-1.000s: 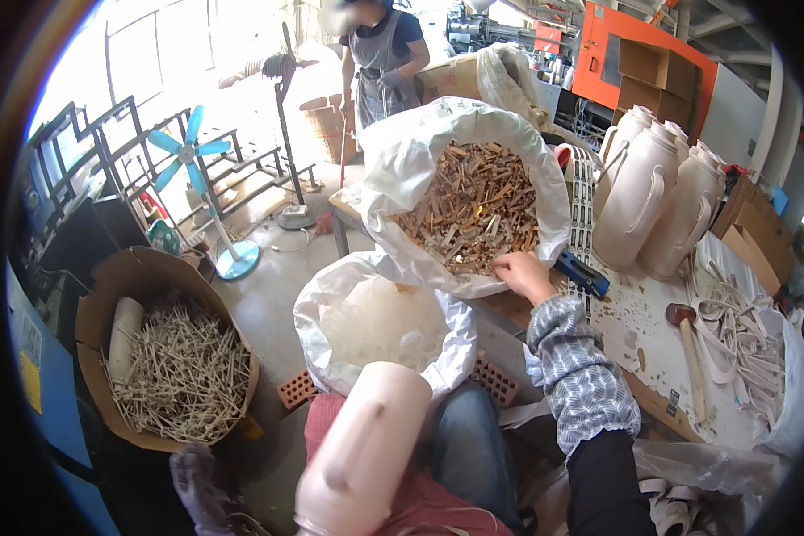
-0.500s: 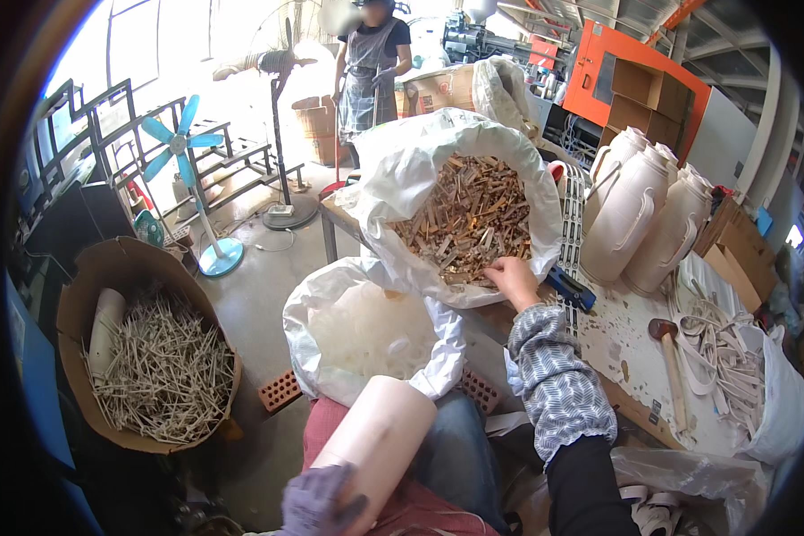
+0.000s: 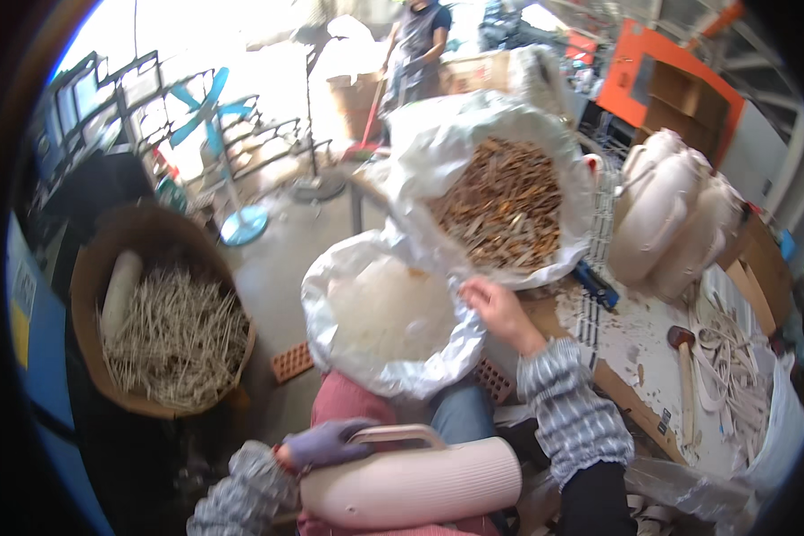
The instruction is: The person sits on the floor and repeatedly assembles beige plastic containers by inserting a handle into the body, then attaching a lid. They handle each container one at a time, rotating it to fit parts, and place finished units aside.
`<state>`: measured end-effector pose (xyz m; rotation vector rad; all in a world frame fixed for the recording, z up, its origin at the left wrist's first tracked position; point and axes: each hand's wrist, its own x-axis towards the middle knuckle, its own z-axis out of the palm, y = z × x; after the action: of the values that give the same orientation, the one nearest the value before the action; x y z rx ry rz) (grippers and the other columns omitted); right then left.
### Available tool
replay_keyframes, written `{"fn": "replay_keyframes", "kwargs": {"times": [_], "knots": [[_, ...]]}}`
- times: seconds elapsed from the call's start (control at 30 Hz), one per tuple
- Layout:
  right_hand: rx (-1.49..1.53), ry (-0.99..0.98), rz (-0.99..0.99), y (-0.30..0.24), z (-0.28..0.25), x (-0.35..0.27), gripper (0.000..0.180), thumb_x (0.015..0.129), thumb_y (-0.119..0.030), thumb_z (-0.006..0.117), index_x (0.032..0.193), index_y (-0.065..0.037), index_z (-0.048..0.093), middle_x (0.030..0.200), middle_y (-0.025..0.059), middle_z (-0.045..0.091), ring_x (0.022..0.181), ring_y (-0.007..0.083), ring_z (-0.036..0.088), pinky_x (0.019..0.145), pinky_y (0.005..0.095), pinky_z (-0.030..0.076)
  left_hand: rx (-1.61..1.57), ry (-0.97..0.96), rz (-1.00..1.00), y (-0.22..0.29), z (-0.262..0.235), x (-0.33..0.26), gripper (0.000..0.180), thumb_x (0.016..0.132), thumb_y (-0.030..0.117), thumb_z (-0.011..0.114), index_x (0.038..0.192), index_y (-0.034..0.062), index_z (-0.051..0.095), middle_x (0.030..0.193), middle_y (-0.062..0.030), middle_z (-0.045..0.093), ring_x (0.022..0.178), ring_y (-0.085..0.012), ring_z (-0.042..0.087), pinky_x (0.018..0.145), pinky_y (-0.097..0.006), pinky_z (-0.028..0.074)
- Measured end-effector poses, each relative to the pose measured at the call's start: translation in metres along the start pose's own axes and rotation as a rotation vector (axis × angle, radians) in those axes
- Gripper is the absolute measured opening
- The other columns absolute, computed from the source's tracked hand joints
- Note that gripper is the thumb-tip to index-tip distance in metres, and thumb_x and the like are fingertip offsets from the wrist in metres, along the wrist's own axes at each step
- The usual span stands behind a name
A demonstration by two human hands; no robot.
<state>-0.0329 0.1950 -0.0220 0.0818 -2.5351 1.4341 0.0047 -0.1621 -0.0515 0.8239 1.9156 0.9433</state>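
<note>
Across my lap lies a pale pink ribbed thermos jug body [image 3: 429, 487], its handle up. My left hand [image 3: 329, 444], in a purple-grey glove, is closed round one end of the handle. My bare right hand [image 3: 498, 308] hangs over the rim of a white bag [image 3: 315, 330], thumb and fingers pinched together; whatever they hold is too small or blurred to make out. Cloudy, whitish pieces [image 3: 384, 313] fill that bag. Just beyond it stands a larger white bag [image 3: 420, 174] with many small brown strips [image 3: 500, 210].
On the right bench [image 3: 630, 357] are several pink jugs [image 3: 665, 214], a blue tool [image 3: 596, 286], a mallet [image 3: 685, 384] and pale straps [image 3: 728, 375]. A carton [image 3: 94, 339] of thin sticks stands left, near a blue fan [image 3: 210, 112]. Farther off, a person [image 3: 417, 54] holds a broom handle.
My right hand has moved from the brown strips toward the nearer bag. The jug has turned from slanting upright to lying sideways, and my left hand now grips its handle. The view has shifted.
</note>
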Motion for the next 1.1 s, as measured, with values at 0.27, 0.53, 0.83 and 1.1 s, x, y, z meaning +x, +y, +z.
{"fn": "replay_keyframes", "kwargs": {"times": [0.27,0.53,0.83,1.1], "knots": [[0.062,-0.484,0.003,-0.055,0.081,-0.099,0.02,0.083,-0.009,0.072,0.1,0.0,0.069,0.085,0.0087,0.067,0.079,0.0167,0.065,0.068,0.0292,0.052,0.498,0.642,0.622,-0.014,0.021,0.043,0.041,0.075,0.027,0.076,0.111,0.0106,0.065,0.108,-0.0077,0.066,0.1,-0.0282,0.062,0.096,-0.046,0.044],[-0.535,-0.23,-0.471,-0.055,0.09,-0.126,0.023,0.073,-0.012,0.073,0.093,-0.007,0.064,0.085,0.0052,0.055,0.078,0.0225,0.061,0.066,0.0329,0.052,-0.215,0.067,0.153,-0.023,0.01,0.034,0.059,0.084,0.027,0.075,0.134,0.004,0.053,0.121,-0.0111,0.063,0.111,-0.0182,0.058,0.097,-0.03,0.045],[-0.61,-0.295,-0.501,-0.038,0.098,-0.13,0.024,0.072,-0.01,0.074,0.093,-0.006,0.066,0.083,0.007,0.057,0.079,0.0238,0.059,0.066,0.0345,0.051,-0.505,-0.148,-0.019,-0.024,0.001,0.042,0.057,0.084,0.026,0.075,0.132,0.0013,0.056,0.117,-0.007,0.064,0.103,-0.0119,0.057,0.091,-0.025,0.045],[-0.581,-0.422,-0.559,-0.026,0.096,-0.119,0.015,0.079,-0.018,0.067,0.08,-0.008,0.056,0.082,0.0067,0.053,0.082,0.0231,0.058,0.068,0.0336,0.051,-0.416,-0.038,-0.066,-0.036,0.021,0.065,0.029,0.091,0.035,0.068,0.098,0.0059,0.067,0.078,0.0022,0.062,0.068,-0.006,0.054,0.06,-0.023,0.043]]}}
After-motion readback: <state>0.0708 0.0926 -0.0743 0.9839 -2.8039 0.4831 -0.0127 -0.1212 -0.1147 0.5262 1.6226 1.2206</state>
